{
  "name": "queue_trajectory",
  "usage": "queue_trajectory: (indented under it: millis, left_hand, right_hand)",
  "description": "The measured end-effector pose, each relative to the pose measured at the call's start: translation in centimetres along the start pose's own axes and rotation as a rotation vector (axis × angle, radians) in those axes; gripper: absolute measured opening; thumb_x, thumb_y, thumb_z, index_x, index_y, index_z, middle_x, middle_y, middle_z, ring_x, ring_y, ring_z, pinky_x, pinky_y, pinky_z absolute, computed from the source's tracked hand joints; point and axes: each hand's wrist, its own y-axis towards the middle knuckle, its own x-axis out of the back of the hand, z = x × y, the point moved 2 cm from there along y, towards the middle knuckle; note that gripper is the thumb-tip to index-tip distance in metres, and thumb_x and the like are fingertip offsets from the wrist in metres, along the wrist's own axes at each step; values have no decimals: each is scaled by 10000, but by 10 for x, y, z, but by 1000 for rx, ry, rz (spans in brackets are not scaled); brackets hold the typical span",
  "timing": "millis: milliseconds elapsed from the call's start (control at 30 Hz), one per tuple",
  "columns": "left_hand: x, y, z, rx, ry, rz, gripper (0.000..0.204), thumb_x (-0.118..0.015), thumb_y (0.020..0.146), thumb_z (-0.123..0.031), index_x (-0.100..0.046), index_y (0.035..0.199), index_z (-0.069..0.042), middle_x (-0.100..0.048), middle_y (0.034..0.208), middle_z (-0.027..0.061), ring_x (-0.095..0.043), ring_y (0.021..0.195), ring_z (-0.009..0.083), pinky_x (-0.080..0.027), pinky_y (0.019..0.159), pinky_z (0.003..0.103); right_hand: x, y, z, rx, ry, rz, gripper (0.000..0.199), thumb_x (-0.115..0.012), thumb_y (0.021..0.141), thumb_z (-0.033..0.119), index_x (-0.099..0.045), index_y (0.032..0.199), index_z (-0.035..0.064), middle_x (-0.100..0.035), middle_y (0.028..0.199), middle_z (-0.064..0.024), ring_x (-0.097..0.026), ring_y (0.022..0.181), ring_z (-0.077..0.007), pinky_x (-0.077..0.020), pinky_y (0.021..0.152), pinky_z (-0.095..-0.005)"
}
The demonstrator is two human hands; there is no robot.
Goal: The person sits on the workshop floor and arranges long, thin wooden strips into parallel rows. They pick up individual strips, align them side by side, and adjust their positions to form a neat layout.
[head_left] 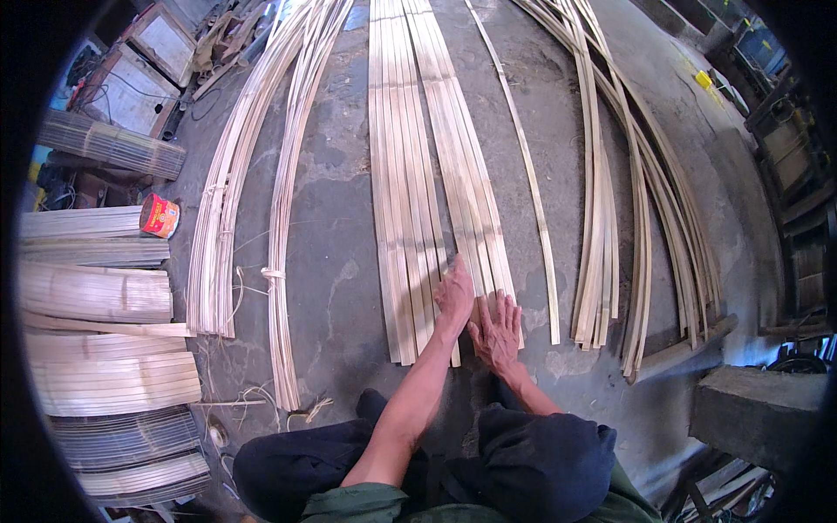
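Note:
Long pale bamboo strips lie side by side on the floor in two flat groups, a left group and a right group, with a narrow gap between them. At the gap, near their close ends, my left hand bends its fingers around a strip's edge, the index finger pointing away from me; the thumb is hidden. Just right of it and nearer, my right hand lies flat on the ends of the right group, fingers spread.
A single strip lies to the right, beyond it loose bundles of strips. Tied bundles lie left. Rolled bamboo slat mats line the left side, with a red tin beside them. A concrete block stands at right.

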Motion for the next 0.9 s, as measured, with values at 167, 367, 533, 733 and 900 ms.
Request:
queue_trajectory:
  millis: [167, 367, 533, 733, 900]
  left_hand:
    - [14, 23, -13, -192, 141, -132, 617, -612, 866, -296, -414, 1385, -26, -381, 1442, 245, -376, 1337, 382, -340, 1028, 532]
    - [-15, 78, 20, -348, 279, -269, 744, -537, 915, -422, -294, 1469, 11, -245, 1537, 247, -182, 1452, 362, -117, 1180, 515]
    - [-27, 80, 16, -410, 318, -243, 711, -459, 957, -449, -290, 1468, 15, -274, 1534, 223, -214, 1449, 334, -121, 1177, 518]
    - [-23, 97, 14, -433, 268, -292, 721, -512, 930, -461, -330, 1462, -10, -326, 1513, 202, -255, 1435, 318, -138, 1174, 517]
    - [-20, 87, 18, -395, 286, -185, 730, -474, 943, -483, -311, 1468, -3, -266, 1548, 193, -215, 1452, 302, -102, 1181, 513]
  right_hand:
    - [2, 5, -5, -23, -16, 17, 617, -486, 947, 420, -356, 1476, 130, -237, 1539, -234, -200, 1432, -413, -126, 1161, -556]
    - [-6, 9, 2, -29, -30, 63, 631, -468, 950, 418, -326, 1488, 119, -238, 1539, -236, -203, 1432, -411, -120, 1160, -562]
    - [-6, 7, -5, -46, -54, 78, 610, -443, 962, 384, -325, 1483, 89, -226, 1539, -244, -181, 1439, -409, -105, 1163, -560]
    - [-9, 23, -3, -53, -57, 66, 609, -440, 964, 386, -329, 1482, 85, -219, 1541, -245, -173, 1440, -412, -88, 1166, -552]
    - [-10, 14, 0, -40, -56, 58, 606, -436, 964, 383, -330, 1482, 86, -229, 1543, -232, -177, 1444, -395, -90, 1170, -545]
